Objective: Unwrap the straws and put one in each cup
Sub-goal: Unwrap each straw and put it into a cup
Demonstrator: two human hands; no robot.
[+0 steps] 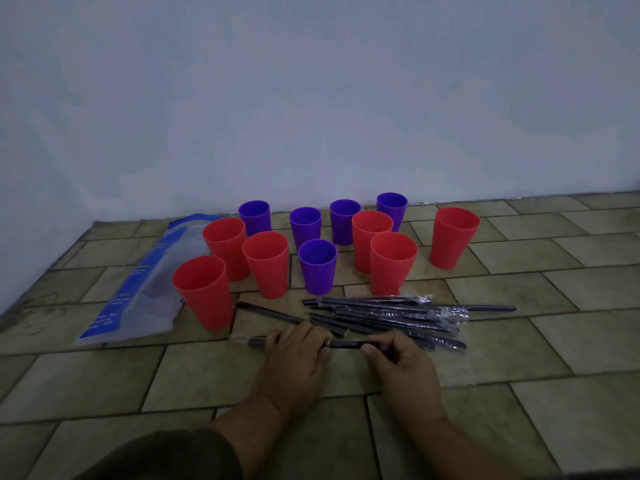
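Several red cups (266, 263) and purple cups (317, 266) stand upright on the tiled floor, all with nothing in them. In front of them lies a pile of black straws (388, 318) in clear wrappers. One more black straw (266, 312) lies apart, left of the pile. My left hand (294, 355) and my right hand (398, 362) both grip a single wrapped black straw (346, 344), held level just above the floor, nearer to me than the pile. Its left end pokes out past my left fingers.
A clear plastic bag with blue print (138, 289) lies flat on the floor left of the cups. A pale wall (311, 116) rises right behind the cups. Tiled floor (554, 341) stretches to the right and toward me.
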